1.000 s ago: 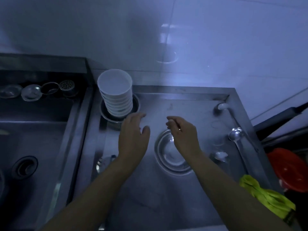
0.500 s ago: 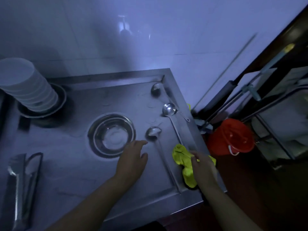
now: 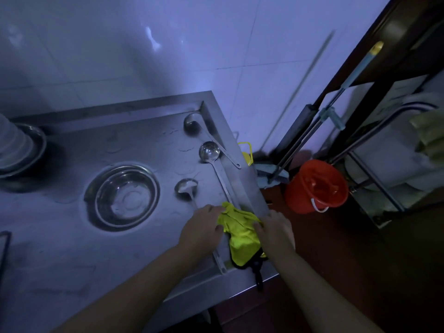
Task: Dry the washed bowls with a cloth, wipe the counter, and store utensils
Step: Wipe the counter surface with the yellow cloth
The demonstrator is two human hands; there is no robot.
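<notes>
Two bare hands are meeting over the crumpled bright yellow cloth [image 3: 241, 233] at the front right corner of the brushed stainless-steel counter [image 3: 72, 248]. The left hand [image 3: 200, 230] is reaching in from the lower left, knuckles up, fingers curling onto the cloth's left edge and pinching it. The right hand [image 3: 276, 230] is coming in from the lower right, fingers bent down over the cloth's right side and gripping it. Both forearms are lying diagonally across the counter's front edge.

The cloth is soft and wrinkled, bunching between the hands and trailing toward the counter's front rim, where a dark strap is hanging below it.

Three long-handled polished metal ladles are lying on the counter's right side: the far ladle [image 3: 191, 123], the middle ladle [image 3: 209, 151] and the near ladle [image 3: 186, 187], whose handle is running under the left hand.

A round shiny steel bowl [image 3: 125, 195] is sitting upright left of the ladles. A stack of white plastic bowls [image 3: 12, 143] is standing in a steel basin at the left edge.

A red plastic bucket [image 3: 317, 186] is standing on the floor to the right.
</notes>
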